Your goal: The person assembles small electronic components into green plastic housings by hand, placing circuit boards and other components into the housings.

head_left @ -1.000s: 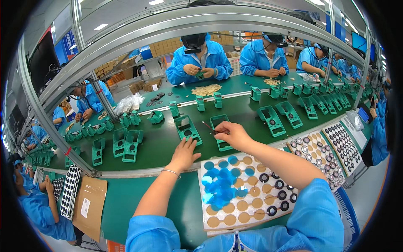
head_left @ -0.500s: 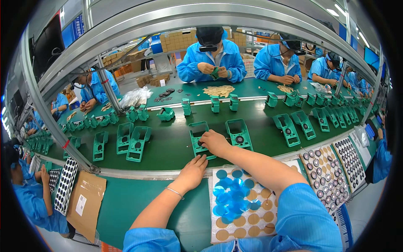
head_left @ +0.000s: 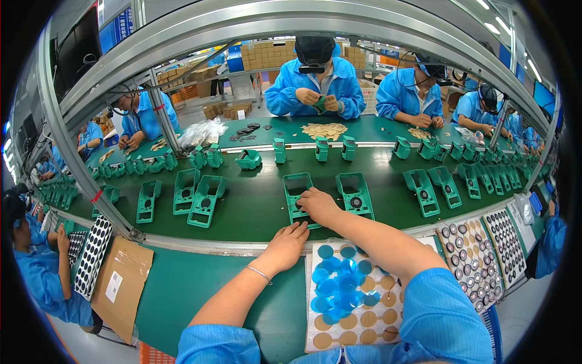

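Observation:
A green plastic housing (head_left: 297,181) lies on the dark green belt in front of me. My right hand (head_left: 320,206) reaches over it, fingers bent down and drawn together at a round black part inside. Its fingertips are partly hidden, so whether they pinch anything is unclear. At the housing's near end rests my left hand (head_left: 286,247), its fingers stretched out and holding nothing. Just right of my right hand lies a second green housing (head_left: 356,182) with a round black speaker (head_left: 356,202) in it. Below my right forearm is a white sheet (head_left: 312,291) bearing blue film discs (head_left: 334,285) and tan rings.
More open housings (head_left: 206,203) lie on the belt to both sides, with smaller green parts (head_left: 279,150) standing behind. Trays of round speakers (head_left: 473,261) are at the right, cardboard (head_left: 124,282) at the left. A metal frame (head_left: 303,18) spans overhead. Co-workers sit opposite and beside me.
The whole view has shifted slightly, so the scene sits a little further right. Both hands stay at the same housing, in nearly the same pose.

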